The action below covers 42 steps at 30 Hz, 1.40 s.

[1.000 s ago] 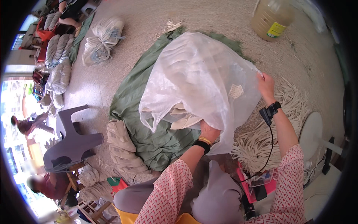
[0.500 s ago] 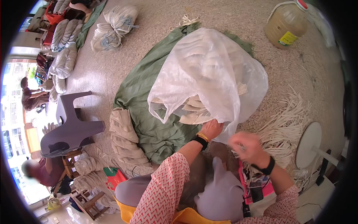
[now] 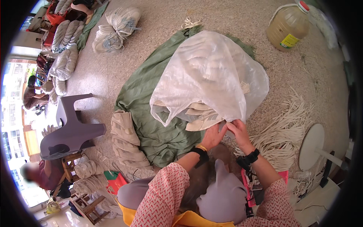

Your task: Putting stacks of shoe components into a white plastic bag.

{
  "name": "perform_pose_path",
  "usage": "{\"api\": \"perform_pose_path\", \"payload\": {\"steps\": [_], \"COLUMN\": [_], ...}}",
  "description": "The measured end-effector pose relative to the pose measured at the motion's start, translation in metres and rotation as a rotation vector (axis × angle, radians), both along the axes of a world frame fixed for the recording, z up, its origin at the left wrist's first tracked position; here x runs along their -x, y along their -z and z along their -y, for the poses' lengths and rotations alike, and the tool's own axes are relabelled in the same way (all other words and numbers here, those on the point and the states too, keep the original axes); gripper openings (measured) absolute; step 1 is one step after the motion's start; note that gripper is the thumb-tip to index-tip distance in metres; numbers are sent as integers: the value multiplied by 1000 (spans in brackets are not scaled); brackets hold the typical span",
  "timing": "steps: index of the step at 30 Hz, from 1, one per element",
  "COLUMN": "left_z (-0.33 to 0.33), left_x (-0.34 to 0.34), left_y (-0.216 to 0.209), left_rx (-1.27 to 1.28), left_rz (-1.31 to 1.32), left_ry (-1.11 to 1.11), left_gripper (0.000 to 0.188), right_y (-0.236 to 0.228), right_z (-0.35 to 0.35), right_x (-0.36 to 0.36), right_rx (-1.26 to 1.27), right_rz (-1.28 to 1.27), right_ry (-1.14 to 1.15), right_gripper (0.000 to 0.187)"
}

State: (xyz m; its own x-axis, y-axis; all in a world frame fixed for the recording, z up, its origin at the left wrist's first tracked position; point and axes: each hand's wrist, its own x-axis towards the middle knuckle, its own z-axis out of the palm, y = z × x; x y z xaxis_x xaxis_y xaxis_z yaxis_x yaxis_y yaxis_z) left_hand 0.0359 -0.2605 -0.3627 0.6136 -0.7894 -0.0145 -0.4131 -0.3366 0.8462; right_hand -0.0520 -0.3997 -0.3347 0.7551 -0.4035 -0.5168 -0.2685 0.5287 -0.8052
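A translucent white plastic bag (image 3: 211, 68) lies over a stack of cream fabric pieces (image 3: 204, 122), which jut out of its near opening. My left hand (image 3: 213, 138) is at the bag's near edge, its fingers pressed together beside the fabric pieces; its fingertips are partly hidden. Right beside it, my right hand (image 3: 239, 132) pinches the lower edge of the bag. The two hands' fingertips almost meet. Beneath the bag spreads a green cloth sack (image 3: 145, 87).
A bundle of cream pieces (image 3: 128, 140) lies left of the sack. White strips (image 3: 281, 132) spread at the right, beside a round white base with a pole (image 3: 312, 147). A large jug (image 3: 288, 28) stands far right. A grey plastic stool (image 3: 73, 126) lies at left; other people sit beyond.
My right hand has moved up and left from above the strips to the bag's edge. My left hand has shifted slightly down. The fabric pieces have shifted slightly right and down.
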Motion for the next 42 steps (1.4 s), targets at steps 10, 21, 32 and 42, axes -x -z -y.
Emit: {"api": "perform_pose_path", "payload": {"steps": [10, 21, 32, 42], "left_z": [17, -7, -62, -41], "left_x": [-11, -121, -172, -120], "left_y": [-22, -146, -32, -42], "left_rx": [-185, -392, -599, -510], "left_rz": [-127, 607, 497, 425], "left_ry": [-131, 80, 43, 20], "left_gripper": [26, 58, 52, 49], "right_y": [-6, 14, 10, 39], "right_z": [-6, -22, -19, 14], "right_x": [-46, -51, -77, -87], "right_rx": [49, 245, 403, 770], "right_rz": [-30, 98, 25, -27], "right_ry": [16, 91, 198, 95], "right_gripper": [39, 40, 31, 29]}}
